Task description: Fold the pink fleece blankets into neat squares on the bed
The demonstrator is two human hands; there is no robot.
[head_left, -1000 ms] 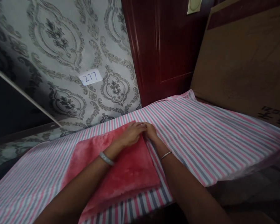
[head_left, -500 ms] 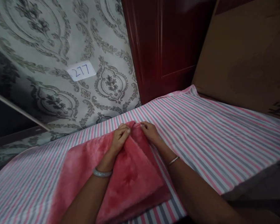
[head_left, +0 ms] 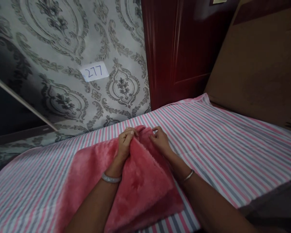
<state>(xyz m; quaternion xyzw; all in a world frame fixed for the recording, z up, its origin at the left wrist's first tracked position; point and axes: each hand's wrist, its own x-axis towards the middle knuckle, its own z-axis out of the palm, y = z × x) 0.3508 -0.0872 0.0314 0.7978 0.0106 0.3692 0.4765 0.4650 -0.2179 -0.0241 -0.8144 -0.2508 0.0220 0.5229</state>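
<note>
A pink plush blanket (head_left: 145,181) lies folded in layers on the striped sheet in front of me. My left hand (head_left: 126,140) is closed round the far edge of its upper layer, bunching the plush up, with a pale bangle on that wrist. Just to the right, my right hand (head_left: 160,140) has its bent thumb and index finger at the far right edge of the blanket, holding a lower layer. A small gap shows between those two fingertips. The other fingers of the right hand are partly hidden.
A pink, grey and white striped sheet (head_left: 215,145) covers the surface. Behind it stand a patterned wall (head_left: 97,106) with a paper card marked 277 (head_left: 94,71) and a dark red panel (head_left: 191,48). A large cardboard box (head_left: 264,64) stands at the right.
My right thumb and index finger have parted slightly and shifted along the blanket's edge. My left hand keeps its grip. The whole view has shifted a little.
</note>
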